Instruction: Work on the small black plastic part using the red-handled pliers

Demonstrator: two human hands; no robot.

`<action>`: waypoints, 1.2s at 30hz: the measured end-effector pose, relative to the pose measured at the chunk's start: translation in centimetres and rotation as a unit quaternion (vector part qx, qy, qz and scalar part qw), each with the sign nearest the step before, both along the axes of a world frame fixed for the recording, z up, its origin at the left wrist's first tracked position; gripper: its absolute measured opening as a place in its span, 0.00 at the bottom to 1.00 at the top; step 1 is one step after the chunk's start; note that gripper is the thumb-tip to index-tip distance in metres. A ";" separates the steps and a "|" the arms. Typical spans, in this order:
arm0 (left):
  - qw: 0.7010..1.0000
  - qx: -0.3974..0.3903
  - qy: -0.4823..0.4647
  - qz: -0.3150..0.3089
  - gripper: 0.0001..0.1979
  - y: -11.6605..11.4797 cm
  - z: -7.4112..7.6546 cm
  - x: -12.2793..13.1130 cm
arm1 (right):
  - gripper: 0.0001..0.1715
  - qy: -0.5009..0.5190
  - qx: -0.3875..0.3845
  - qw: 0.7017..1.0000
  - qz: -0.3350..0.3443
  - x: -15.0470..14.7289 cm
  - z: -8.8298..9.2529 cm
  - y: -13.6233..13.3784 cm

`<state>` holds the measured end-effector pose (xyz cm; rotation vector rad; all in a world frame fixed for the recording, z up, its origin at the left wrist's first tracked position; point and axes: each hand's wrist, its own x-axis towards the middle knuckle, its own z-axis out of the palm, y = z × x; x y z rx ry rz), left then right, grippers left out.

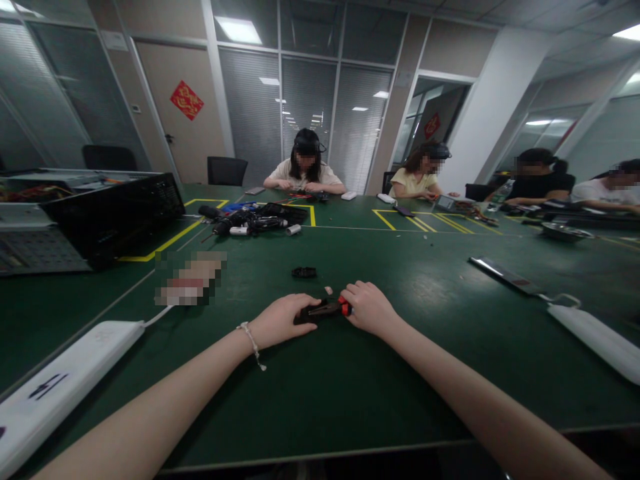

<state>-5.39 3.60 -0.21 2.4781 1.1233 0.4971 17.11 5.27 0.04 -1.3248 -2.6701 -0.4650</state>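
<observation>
My right hand is closed around the red and black handles of a pair of pliers, whose dark jaws point left. Between the thumb and fingers of my left hand is a small black part, mostly hidden by the fingers, and the jaws of the pliers reach it. I cannot make out its kind. A small pale piece lies on the table just beyond the pliers. Farther off rests a black plastic piece.
A pile of cables and tools lies at the back left, near a black computer case. White power strips flank me on the green table. A phone is at right. Several people sit across the table.
</observation>
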 end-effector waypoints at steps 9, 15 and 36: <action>1.000 0.003 -0.005 -0.001 0.23 0.2 -0.3 0.0 | 0.10 -0.003 0.006 1.000 0.001 -0.1 -0.2 0.1; 1.000 0.004 -0.004 -0.002 0.23 0.1 -0.2 0.0 | 0.09 0.002 0.011 1.000 0.001 0.0 -0.2 0.1; 1.000 0.001 0.000 -0.001 0.23 0.2 -0.2 -0.1 | 0.10 0.001 0.000 1.000 -0.004 -0.1 0.0 0.0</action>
